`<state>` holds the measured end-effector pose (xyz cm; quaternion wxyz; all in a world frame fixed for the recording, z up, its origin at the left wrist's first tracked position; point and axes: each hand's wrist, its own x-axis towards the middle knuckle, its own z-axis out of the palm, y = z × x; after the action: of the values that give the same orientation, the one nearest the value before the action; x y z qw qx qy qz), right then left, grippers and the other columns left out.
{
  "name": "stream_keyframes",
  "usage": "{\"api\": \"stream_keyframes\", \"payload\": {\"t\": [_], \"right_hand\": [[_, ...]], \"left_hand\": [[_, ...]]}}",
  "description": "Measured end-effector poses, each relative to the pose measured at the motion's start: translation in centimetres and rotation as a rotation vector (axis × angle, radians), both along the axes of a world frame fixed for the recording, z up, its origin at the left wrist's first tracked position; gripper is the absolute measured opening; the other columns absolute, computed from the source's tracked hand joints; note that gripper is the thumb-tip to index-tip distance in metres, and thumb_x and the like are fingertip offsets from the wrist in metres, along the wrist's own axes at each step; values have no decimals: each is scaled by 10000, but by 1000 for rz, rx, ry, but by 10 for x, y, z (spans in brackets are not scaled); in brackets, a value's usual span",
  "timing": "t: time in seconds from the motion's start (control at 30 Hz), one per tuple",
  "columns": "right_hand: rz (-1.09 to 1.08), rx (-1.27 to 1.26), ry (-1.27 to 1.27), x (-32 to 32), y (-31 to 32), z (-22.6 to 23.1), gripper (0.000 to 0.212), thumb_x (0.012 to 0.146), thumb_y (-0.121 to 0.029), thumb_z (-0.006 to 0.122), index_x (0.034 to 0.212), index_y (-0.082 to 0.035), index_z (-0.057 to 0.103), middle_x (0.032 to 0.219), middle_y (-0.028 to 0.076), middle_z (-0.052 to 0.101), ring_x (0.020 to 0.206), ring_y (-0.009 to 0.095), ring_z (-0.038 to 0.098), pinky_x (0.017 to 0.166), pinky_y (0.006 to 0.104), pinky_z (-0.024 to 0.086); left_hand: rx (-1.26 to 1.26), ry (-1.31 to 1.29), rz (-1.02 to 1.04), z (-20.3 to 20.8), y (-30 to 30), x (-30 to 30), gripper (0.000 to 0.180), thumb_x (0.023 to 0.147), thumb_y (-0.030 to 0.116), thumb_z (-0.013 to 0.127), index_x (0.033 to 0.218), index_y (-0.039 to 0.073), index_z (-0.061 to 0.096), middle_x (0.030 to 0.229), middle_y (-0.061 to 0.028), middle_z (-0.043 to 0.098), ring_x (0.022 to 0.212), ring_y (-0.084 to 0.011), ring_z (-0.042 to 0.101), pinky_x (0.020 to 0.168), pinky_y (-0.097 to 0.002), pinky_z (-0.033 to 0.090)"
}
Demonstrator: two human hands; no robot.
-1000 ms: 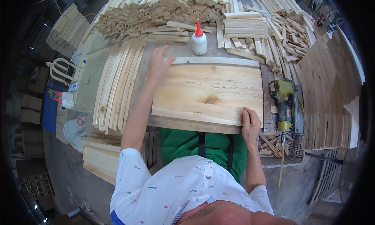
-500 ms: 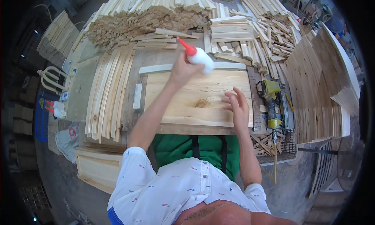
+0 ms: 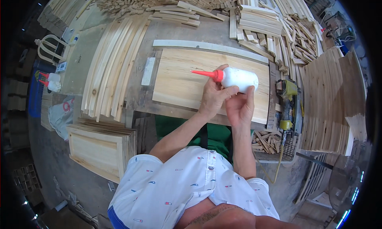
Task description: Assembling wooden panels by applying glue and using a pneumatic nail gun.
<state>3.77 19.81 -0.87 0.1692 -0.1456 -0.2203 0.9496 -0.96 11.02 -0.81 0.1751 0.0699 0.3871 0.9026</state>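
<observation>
A white squeeze bottle [image 3: 240, 78] with a long red nozzle lies sideways between my hands, its tip pointing left. My left hand [image 3: 213, 94] is wrapped round the nozzle end, thumb along the bottle's near side. At the base end, the thumb and fingers of my right hand [image 3: 241, 106] grip the bottle from below; some fingertips are hidden behind it. Under both hands lies a flat pale wooden panel [image 3: 175, 76]. A whitish strip [image 3: 207, 47] runs along the panel's far edge, and a short whitish block [image 3: 148, 71] sits off its left side.
Long wooden slats [image 3: 113, 66] are stacked to the left, near two more red-tipped bottles [image 3: 54, 82]. A yellow-green nail gun [image 3: 286, 89] lies right of the panel. Tall stacked boards [image 3: 324, 101] stand farther right. Wood pieces [image 3: 260, 20] are piled at the back; framed panels [image 3: 95, 149] stand lower left.
The bottle has come nearer and to the right, turning from upright-tilted to sideways. My right hand has joined the left on it. The whole view has shifted.
</observation>
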Motion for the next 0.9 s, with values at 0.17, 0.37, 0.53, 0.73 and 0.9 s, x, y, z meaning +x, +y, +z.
{"api": "stream_keyframes", "payload": {"t": [0.17, 0.37, 0.53, 0.73, 0.9], "right_hand": [[121, 126, -10, -13, 2, 11, 574, 930, -352, 602, 1367, -48, 389, 1360, 148, 478, 1286, 335, 442, 1076, 582, 366], [109, 496, 135, -75, 31, 33, 479, 905, -204, 642, 1306, -26, 449, 1244, 143, 563, 1183, 321, 545, 990, 603, 456], [173, 659, 109, -145, 6, 21, 504, 849, -135, 705, 1266, -12, 449, 1160, 126, 582, 1074, 256, 602, 859, 444, 564], [211, 718, 70, -180, -30, 10, 607, 786, -154, 780, 1260, -15, 427, 1113, 113, 582, 1004, 219, 626, 777, 346, 595], [224, 788, 61, -193, -41, 0, 650, 758, -203, 811, 1252, -5, 438, 1110, 112, 585, 990, 219, 627, 773, 340, 592]], "left_hand": [[-319, 44, -85, -32, -13, 5, 745, 770, 90, 770, 1389, 6, 365, 1147, -133, 588, 1136, -206, 543, 939, -326, 467], [-1290, 878, 387, -18, -153, -5, 280, 760, 80, 714, 1035, 42, 674, 1153, -126, 615, 1189, -322, 517, 1002, -436, 419], [-1454, 869, 486, -36, -197, -36, 254, 797, 83, 680, 1045, 31, 669, 1171, -108, 615, 1226, -321, 483, 1024, -430, 378], [-1501, 881, 434, -38, -195, -39, 263, 800, 89, 684, 1058, 38, 674, 1196, -88, 622, 1259, -322, 450, 1048, -434, 343], [-1503, 860, 425, -37, -194, -39, 276, 789, 65, 689, 1064, 38, 674, 1192, -86, 630, 1258, -324, 453, 1051, -434, 347]]}}
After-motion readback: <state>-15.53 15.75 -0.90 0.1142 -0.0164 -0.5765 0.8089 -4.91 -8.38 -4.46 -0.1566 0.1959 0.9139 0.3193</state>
